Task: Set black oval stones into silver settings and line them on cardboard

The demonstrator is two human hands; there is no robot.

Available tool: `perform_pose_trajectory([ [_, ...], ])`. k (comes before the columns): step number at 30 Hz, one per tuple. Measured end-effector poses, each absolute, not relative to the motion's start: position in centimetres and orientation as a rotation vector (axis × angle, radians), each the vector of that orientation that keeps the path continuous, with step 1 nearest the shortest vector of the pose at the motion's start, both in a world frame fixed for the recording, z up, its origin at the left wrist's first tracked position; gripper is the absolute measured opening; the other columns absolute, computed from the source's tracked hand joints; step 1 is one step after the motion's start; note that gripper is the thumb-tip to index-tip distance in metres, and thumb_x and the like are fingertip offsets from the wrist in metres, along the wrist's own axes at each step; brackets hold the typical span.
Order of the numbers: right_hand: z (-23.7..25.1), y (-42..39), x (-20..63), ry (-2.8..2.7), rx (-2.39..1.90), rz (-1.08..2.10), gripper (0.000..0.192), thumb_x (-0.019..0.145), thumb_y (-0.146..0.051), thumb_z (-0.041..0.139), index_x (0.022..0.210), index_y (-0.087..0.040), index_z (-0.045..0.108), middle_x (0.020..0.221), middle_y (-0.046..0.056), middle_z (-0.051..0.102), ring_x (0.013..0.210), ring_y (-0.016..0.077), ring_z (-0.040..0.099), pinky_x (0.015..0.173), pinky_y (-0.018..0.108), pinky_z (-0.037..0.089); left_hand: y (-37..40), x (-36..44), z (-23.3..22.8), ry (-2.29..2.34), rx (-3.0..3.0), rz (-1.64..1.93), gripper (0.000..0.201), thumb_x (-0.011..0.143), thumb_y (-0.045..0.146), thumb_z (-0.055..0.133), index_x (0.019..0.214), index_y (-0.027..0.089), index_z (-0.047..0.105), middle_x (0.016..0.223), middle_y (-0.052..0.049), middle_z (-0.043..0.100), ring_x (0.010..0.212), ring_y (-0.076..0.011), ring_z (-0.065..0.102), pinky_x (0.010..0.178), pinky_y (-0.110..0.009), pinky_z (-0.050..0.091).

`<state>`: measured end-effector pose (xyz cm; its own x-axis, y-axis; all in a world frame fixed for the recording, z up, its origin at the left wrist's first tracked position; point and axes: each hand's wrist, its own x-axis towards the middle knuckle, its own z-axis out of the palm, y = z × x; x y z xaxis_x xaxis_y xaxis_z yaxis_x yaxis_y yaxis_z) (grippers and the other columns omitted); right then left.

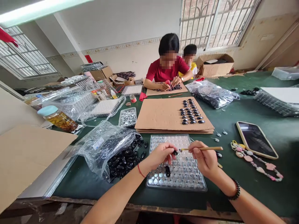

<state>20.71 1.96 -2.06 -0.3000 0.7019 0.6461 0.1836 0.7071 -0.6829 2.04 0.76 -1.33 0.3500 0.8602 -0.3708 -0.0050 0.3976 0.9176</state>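
Assembly of one small piece is in hand: the left hand (161, 154) pinches a black stone (175, 152) between thumb and fingertips, just above the clear tray (198, 185) of silver studs, and the right hand (205, 158) is closed around a thin wooden stick (203, 148) whose tip touches that stone. The next move, as I judge, calls for a steady stick and a fine aim at one stud in the tray, without loosening the pinch. More black stones spill from the plastic bag (105, 146) left of the tray.
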Motion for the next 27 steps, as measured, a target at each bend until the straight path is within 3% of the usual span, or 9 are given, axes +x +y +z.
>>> perform_pose_trajectory([
  [6, -2.28, 1.56, 20.41, -1.871, -0.646, 0.608, 0.017, 0.087, -0.020, 0.032, 0.082, -0.019, 0.048, 0.064, 0.002, 0.049, 0.052, 0.0122, 0.047, 0.048, 0.025, 0.038, 0.47, 2.45, -1.96, 1.126, 1.219, 0.735, 0.032, 0.067, 0.040, 0.060, 0.082, 0.013, 0.054, 0.058, 0.003, 0.052, 0.041, -0.0063, 0.043, 0.042, -0.020, 0.034],
  [10, -2.09, 1.51, 20.38, -1.964, -0.628, 0.568, 0.016, 0.086, -0.017, 0.032, 0.083, -0.019, 0.048, 0.064, 0.002, 0.050, 0.052, 0.0124, 0.047, 0.050, 0.025, 0.038, 0.14, 2.60, -2.26, 1.247, 1.406, 0.706, 0.030, 0.070, 0.041, 0.056, 0.083, 0.014, 0.061, 0.057, 0.001, 0.055, 0.047, -0.0090, 0.045, 0.045, -0.020, 0.034],
  [14, -2.16, 1.53, 20.14, -2.097, -0.596, 0.460, 0.015, 0.085, -0.016, 0.033, 0.083, -0.018, 0.047, 0.065, 0.003, 0.053, 0.056, 0.0141, 0.050, 0.053, 0.027, 0.038, -0.04, 2.66, -2.27, 1.304, 1.560, 0.708, 0.031, 0.064, 0.038, 0.064, 0.085, 0.016, 0.066, 0.059, 0.001, 0.057, 0.050, -0.0096, 0.044, 0.047, -0.020, 0.032],
  [19, -2.46, 1.66, 19.85, -2.195, -0.580, 0.386, 0.012, 0.084, -0.015, 0.034, 0.083, -0.018, 0.046, 0.064, 0.003, 0.054, 0.054, 0.0139, 0.048, 0.053, 0.027, 0.037, 0.05, 2.51, -2.26, 1.321, 1.586, 0.690, 0.032, 0.065, 0.034, 0.063, 0.092, 0.018, 0.066, 0.054, 0.004, 0.053, 0.048, -0.0090, 0.042, 0.046, -0.019, 0.031],
  [27, -2.59, 1.66, 19.83, -2.194, -0.591, 0.427, 0.013, 0.085, -0.015, 0.033, 0.083, -0.018, 0.046, 0.066, 0.003, 0.054, 0.055, 0.0138, 0.047, 0.053, 0.027, 0.035, 0.08, 2.41, -2.03, 1.314, 1.628, 0.663, 0.033, 0.067, 0.036, 0.061, 0.095, 0.018, 0.065, 0.061, 0.001, 0.058, 0.050, -0.0091, 0.043, 0.047, -0.018, 0.031],
])
